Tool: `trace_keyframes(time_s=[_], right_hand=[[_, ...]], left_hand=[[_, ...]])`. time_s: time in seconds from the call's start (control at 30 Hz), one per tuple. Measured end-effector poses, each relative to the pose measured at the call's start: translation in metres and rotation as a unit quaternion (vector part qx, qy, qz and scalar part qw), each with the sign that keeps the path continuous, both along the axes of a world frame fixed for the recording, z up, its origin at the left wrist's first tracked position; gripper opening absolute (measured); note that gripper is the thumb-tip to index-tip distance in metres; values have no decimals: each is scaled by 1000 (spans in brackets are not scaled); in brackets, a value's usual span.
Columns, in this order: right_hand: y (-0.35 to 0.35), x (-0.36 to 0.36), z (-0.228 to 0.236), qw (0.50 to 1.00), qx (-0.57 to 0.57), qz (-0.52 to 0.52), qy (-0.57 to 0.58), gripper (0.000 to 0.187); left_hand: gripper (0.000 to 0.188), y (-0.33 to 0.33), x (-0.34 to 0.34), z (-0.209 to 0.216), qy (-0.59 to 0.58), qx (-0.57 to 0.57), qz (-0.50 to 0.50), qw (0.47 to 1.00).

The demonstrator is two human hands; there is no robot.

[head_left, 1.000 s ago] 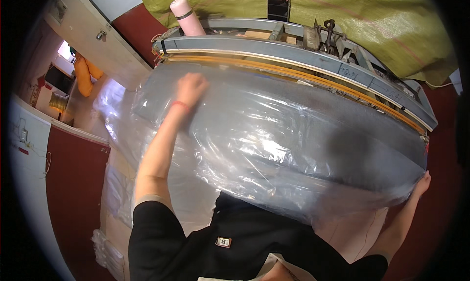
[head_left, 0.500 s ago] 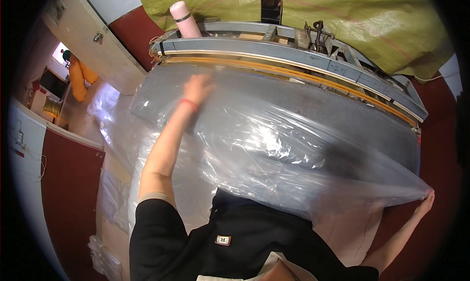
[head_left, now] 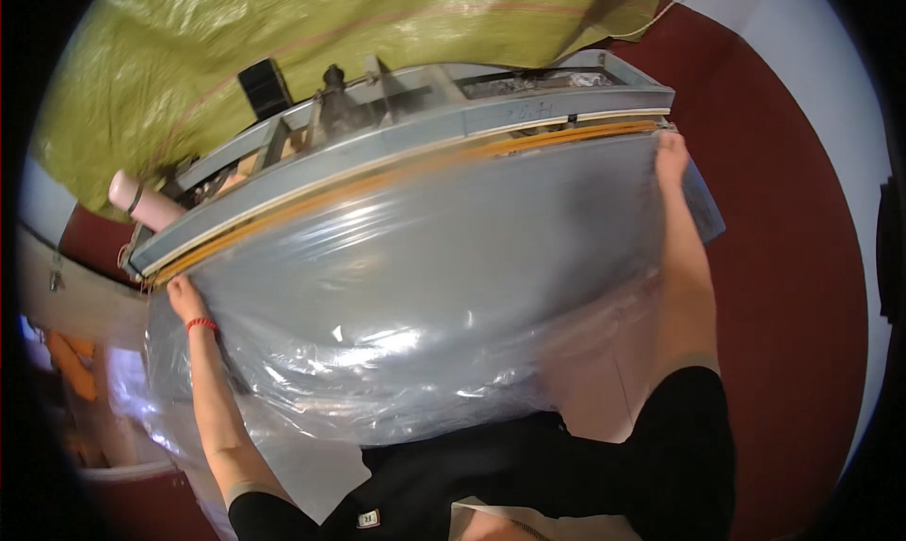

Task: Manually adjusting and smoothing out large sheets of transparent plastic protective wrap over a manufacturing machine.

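A wide sheet of clear plastic film spreads over the grey tabletop and hangs toward my body in shiny folds. My left hand, with a red band at its wrist, is closed on the film's far left corner. At the far right corner my right hand pinches the other end of the same edge. Between both hands the film lies stretched along the orange strips at the front of a long grey metal frame. The fingertips are partly hidden.
A pink bottle leans at the frame's left end. Behind the frame, a dark phone rests against a yellow-green woven sheet. A door is on the left, and a dark red and white wall on the right.
My left hand has gone to the far left corner, and my right hand has risen from the near right to the frame's right end. The film's edge now meets the strips. The view has turned.
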State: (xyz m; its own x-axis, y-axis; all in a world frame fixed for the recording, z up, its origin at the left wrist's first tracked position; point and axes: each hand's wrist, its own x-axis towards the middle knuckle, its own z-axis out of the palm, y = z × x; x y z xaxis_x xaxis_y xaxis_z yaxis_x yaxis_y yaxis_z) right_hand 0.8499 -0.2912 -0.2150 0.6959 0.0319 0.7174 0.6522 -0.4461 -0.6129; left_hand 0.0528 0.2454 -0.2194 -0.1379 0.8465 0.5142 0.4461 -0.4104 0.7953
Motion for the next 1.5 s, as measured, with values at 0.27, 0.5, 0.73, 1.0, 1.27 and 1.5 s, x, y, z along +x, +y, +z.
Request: trace_keyframes(time_s=[0.27,0.5,0.73,1.0,1.27,1.5], right_hand=[[39,3,-2,967,168,89,171,18],[47,-11,12,974,151,-34,166,17],[35,2,10,987,92,-115,69,15],[60,-65,67,983,140,-103,64,18],[223,-383,138,888,-81,419,-170,36],[221,-457,97,708,-191,650,199,20]], left_hand=[[17,36,10,-13,-149,-23,-78,986],[17,33,-17,-7,-159,-61,-38,985],[23,17,10,8,-164,-44,34,985],[11,-11,21,29,-160,-143,-87,973],[9,-140,-35,135,-189,-25,-222,956],[24,-161,-89,120,-104,-44,-147,983]])
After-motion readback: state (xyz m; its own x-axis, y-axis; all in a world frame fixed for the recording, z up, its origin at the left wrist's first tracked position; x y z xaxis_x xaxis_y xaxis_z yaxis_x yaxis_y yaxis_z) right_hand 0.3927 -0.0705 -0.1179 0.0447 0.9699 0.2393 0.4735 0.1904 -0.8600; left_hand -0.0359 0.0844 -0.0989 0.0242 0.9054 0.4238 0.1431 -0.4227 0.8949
